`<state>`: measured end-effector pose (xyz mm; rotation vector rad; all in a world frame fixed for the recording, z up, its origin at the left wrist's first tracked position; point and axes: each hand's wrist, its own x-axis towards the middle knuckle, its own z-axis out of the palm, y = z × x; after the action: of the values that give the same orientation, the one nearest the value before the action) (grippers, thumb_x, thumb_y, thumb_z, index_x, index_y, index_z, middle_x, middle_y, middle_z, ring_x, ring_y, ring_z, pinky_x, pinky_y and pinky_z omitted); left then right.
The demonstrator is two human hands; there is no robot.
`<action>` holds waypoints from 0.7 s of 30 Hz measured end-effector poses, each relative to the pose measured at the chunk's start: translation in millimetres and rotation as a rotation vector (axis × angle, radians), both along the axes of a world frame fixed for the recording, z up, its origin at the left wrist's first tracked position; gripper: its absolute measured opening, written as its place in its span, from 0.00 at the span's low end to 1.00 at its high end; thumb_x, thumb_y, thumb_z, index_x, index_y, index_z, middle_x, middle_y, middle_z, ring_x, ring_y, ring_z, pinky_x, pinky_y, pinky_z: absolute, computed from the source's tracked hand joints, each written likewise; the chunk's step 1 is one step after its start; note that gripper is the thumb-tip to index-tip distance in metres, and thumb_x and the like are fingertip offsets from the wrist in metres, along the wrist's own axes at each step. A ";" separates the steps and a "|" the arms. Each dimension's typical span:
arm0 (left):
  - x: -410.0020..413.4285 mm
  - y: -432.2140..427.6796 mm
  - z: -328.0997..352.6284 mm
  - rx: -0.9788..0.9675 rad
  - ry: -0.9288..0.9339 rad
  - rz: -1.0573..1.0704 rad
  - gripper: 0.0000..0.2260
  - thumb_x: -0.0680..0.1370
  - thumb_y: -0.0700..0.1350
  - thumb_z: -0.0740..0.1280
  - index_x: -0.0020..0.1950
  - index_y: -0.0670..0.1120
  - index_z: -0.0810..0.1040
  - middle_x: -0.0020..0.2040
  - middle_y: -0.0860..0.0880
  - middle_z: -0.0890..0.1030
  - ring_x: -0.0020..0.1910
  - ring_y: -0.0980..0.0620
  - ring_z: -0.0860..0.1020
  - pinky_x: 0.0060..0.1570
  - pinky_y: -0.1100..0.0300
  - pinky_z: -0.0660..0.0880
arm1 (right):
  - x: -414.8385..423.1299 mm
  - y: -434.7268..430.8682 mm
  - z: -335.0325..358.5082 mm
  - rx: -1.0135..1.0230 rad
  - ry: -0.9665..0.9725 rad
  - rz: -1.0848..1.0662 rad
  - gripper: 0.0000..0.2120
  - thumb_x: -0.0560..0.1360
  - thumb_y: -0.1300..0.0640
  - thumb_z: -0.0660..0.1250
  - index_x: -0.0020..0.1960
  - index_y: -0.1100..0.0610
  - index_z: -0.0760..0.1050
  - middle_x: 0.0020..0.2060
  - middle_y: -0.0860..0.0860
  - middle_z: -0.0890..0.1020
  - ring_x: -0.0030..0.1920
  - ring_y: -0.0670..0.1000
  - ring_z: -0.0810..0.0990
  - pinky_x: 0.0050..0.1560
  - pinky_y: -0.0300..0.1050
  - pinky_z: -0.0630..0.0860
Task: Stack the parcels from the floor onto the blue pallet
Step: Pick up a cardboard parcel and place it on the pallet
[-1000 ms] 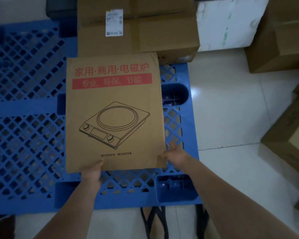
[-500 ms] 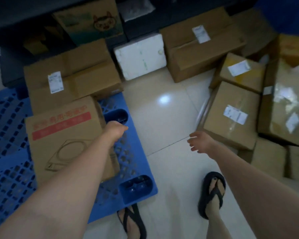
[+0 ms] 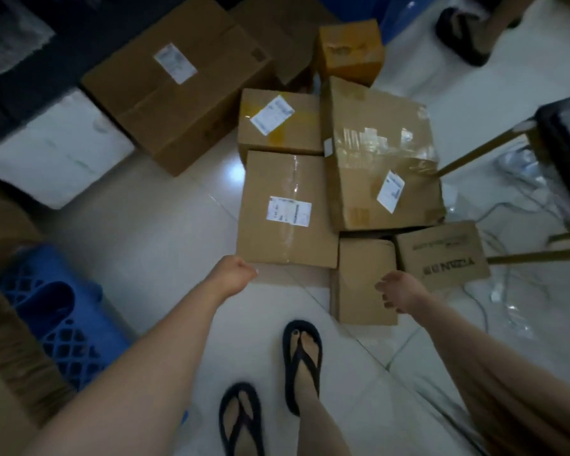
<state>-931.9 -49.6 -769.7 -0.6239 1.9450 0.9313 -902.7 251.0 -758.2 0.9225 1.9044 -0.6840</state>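
The left hand hangs with fingers curled under, holding nothing, at the near left corner of a labelled box on the floor. The blue pallet lies well off to its left. Just right of that box stands a small box. The right hand hovers over it, fingers loosely spread and empty. Behind it sits a big taped box.

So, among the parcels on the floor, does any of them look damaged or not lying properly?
Yes, one. The large taped parcel on the right of the pile looks battered: its top is dented, its clear tape wrinkled, and it sits askew, seemingly propped on the smaller boxes in front of it. The others look intact.
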 end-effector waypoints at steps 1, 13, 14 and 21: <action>-3.7 25.1 -15.7 0.015 -0.005 -0.047 0.09 0.76 0.44 0.68 0.37 0.45 0.74 0.39 0.44 0.77 0.42 0.49 0.75 0.38 0.61 0.68 | 7.1 15.9 -13.4 0.023 -0.016 -0.059 0.16 0.78 0.57 0.62 0.62 0.65 0.73 0.53 0.62 0.80 0.52 0.59 0.79 0.55 0.52 0.75; -39.7 277.5 -250.3 -0.095 0.367 -1.155 0.31 0.79 0.53 0.62 0.77 0.43 0.55 0.78 0.40 0.52 0.76 0.41 0.56 0.72 0.49 0.57 | 134.0 101.0 -250.5 -0.108 -0.068 -1.344 0.32 0.74 0.42 0.64 0.73 0.54 0.60 0.71 0.61 0.63 0.65 0.66 0.69 0.53 0.61 0.76; -41.8 288.4 -263.2 -0.135 0.364 -1.162 0.36 0.78 0.57 0.62 0.78 0.43 0.49 0.79 0.40 0.50 0.77 0.40 0.53 0.73 0.48 0.56 | 139.1 102.3 -266.2 -0.120 -0.029 -1.443 0.32 0.75 0.42 0.64 0.73 0.53 0.60 0.71 0.60 0.62 0.66 0.66 0.68 0.57 0.62 0.75; -49.4 310.4 -274.6 -0.094 0.189 -0.886 0.41 0.69 0.71 0.60 0.77 0.54 0.54 0.77 0.42 0.55 0.75 0.36 0.53 0.69 0.38 0.58 | 139.4 119.3 -284.3 -0.204 0.148 -1.752 0.28 0.76 0.43 0.62 0.71 0.56 0.64 0.68 0.57 0.70 0.61 0.61 0.73 0.57 0.58 0.73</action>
<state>-981.4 260.8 -1044.2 0.3032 2.1222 0.3377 -763.3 370.4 -1042.6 2.3298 0.6246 -1.8435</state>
